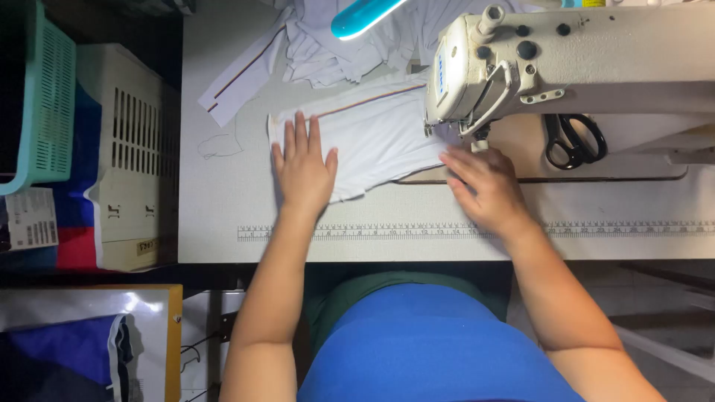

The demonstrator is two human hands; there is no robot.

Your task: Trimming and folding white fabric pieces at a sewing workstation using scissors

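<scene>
Head view, from the left: a teal slotted plastic basket point(41, 104) and a cream vented plastic crate point(130, 149) stand off the left edge of the pale grey worktop point(216, 223). Near the worktop's far edge lies a heap of white fabric pieces point(328, 45), one loose strip with a coloured stripe point(238, 78) trailing toward the left. At mid-worktop lies a white cloth panel with a thin striped seam point(380, 134) along its far side. The left hand point(304, 167) rests flat on the panel's left end, fingers spread and straight, its grip wide open and closed on nothing. The panel's right end runs under the head of a cream industrial sewing machine point(551, 59). The right hand point(484, 190) lies palm down just in front of the needle area, fingers extended onto the cloth's right edge, pressing rather than clasping. Black-handled scissors point(573, 141) lie behind the machine arm, and a printed ruler strip point(417, 231) runs along the worktop's near edge
</scene>
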